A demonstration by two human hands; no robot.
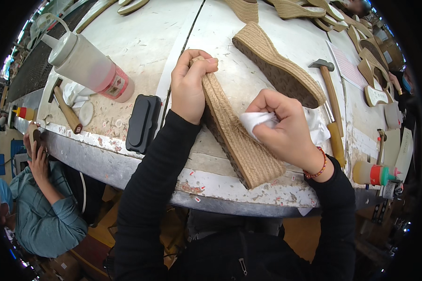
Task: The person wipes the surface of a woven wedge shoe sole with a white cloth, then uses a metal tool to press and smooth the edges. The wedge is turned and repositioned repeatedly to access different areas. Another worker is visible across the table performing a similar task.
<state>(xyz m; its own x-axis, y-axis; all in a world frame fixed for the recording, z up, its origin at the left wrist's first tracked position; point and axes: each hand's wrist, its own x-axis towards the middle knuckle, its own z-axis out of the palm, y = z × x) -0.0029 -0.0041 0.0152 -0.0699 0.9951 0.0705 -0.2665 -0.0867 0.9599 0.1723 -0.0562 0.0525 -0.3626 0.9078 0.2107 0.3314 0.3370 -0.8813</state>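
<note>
A tan wedge shoe sole [239, 126] wrapped in woven rope stands on its edge over the front of the white worktable [150, 42]. My left hand [191, 89] is closed around its thin far end, thumb on top. A white cloth [256, 122] is bunched in the fingers of my right hand [283, 129] and pressed to the sole's braided side; part of the cloth hangs behind the hand. A second wedge sole [281, 65] lies on its side just beyond, its dark patterned bottom showing.
Left of me are a squeeze bottle [91, 65], a black case [143, 123] and a hammer [66, 107]. To the right lie another hammer [330, 89] and a small green-capped bottle [375, 173]. More soles [297, 9] are piled at the back. A co-worker [49, 201] sits at the left.
</note>
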